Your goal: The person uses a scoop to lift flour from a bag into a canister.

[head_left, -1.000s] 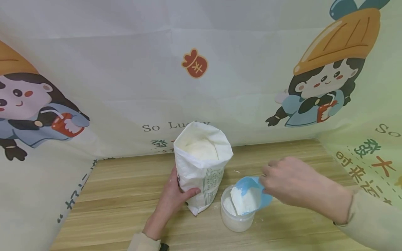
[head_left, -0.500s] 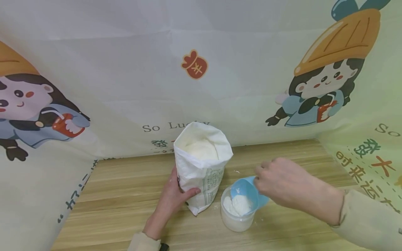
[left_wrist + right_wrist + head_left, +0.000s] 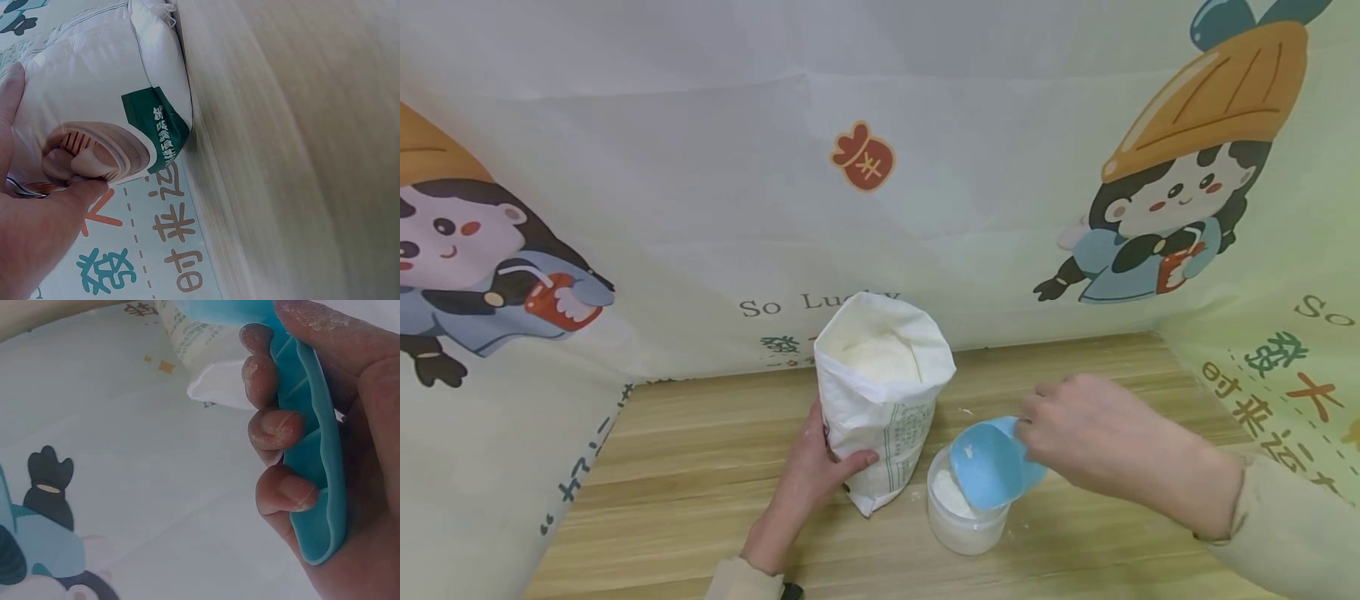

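An open white flour bag [image 3: 895,425], filled with white powder, stands upright on the wooden table. My left hand [image 3: 808,479] holds it round its lower left side, thumb across the front. In the left wrist view a picture of steamed buns shows on the bag [image 3: 75,87]. My right hand [image 3: 1090,446] holds a light blue scoop [image 3: 996,471], tipped over a clear round tub [image 3: 966,535] with white powder inside. The scoop's bowl looks nearly bare, with a few white specks. The right wrist view shows fingers wrapped around the ribbed handle [image 3: 312,450].
The tub stands just right of the bag on the wood-grain table [image 3: 685,483]. Small traces of powder lie around it. A printed cloth backdrop [image 3: 700,167] rises behind the table and along both sides.
The powder heaped in the scoop has slid down into the tub, and the scoop has tilted further. My left hand and the bag stay in place.
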`<state>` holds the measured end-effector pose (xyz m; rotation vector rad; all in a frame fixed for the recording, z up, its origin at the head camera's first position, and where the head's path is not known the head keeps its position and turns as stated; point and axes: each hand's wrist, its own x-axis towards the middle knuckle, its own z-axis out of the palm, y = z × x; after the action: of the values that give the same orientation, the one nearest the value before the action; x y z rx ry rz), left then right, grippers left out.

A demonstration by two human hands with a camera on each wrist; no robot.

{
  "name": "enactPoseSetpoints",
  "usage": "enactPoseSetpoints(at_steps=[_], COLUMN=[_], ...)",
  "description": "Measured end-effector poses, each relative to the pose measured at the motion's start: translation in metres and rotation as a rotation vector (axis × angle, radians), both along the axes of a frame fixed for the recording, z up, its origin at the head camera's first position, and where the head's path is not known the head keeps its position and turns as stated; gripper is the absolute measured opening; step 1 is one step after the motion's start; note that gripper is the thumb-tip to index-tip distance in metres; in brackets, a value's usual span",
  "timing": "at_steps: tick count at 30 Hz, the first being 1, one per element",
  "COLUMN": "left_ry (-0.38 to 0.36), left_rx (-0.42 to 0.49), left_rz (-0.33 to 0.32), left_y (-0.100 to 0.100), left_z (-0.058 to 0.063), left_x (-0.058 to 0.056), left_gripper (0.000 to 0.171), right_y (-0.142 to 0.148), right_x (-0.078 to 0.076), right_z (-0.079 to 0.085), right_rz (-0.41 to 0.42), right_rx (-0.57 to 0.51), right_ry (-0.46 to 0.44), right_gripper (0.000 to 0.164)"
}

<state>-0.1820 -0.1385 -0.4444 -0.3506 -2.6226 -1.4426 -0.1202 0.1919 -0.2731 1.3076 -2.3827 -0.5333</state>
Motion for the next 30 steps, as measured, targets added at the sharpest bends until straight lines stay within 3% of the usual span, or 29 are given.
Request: enactPoseSetpoints(at_steps=[10,13,19,30], left_ry=[-0.011,-0.012,-0.006,-0.015], left_rx=[0.003,0.008,0.007,0.009], left_rz=[0.001,0.005,0.009,0.014], left_y=[0.0,0.0,0.0,0.0], left_z=[0.0,0.0,0.0,0.0], left_x=[0.001,0.001,0.0,0.002], left_gripper=[0.11,0.109,0.108,0.109], right_y=[0.038,0.05,0.072,0.09], right_x=[-0.007,-0.008,-0.008,0.001], right_z=[-0.013,-0.019,-0.029,-0.036], right_rz=[-0.075,-0.057,0.019,-0.037], right_rx=[-0.174,-0.228,-0.363,-0.503], right_ry=[-0.156,-0.189,-0.196,-0.249], right_gripper=[0.024,0.023,0.018,0.016])
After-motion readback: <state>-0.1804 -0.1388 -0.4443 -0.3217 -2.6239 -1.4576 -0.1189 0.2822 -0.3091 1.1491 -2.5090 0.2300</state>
